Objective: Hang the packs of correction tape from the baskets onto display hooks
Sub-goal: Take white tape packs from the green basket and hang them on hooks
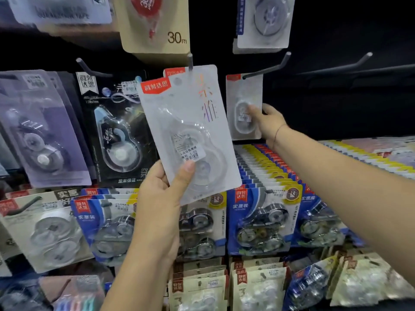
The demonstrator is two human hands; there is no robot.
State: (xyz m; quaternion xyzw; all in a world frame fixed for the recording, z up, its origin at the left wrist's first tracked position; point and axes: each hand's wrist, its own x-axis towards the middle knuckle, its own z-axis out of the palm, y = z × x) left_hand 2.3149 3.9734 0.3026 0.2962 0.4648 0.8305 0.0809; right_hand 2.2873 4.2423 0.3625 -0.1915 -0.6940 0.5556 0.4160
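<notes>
Restocking is under way, by my reading. At frame centre my left hand (pixel 161 198) grips a pale blister pack of correction tape with a red tab (pixel 190 131), just under a grey metal hook (pixel 190 60) and not yet hung. Centre right, my right hand (pixel 269 120) pinches a matching smaller pack (pixel 243 104) hanging on a black peg hook (pixel 265 69). The dark display wall (pixel 336 108) is crowded with stock, one long hook (pixel 350 62) at upper right is bare, and the baskets are out of view.
</notes>
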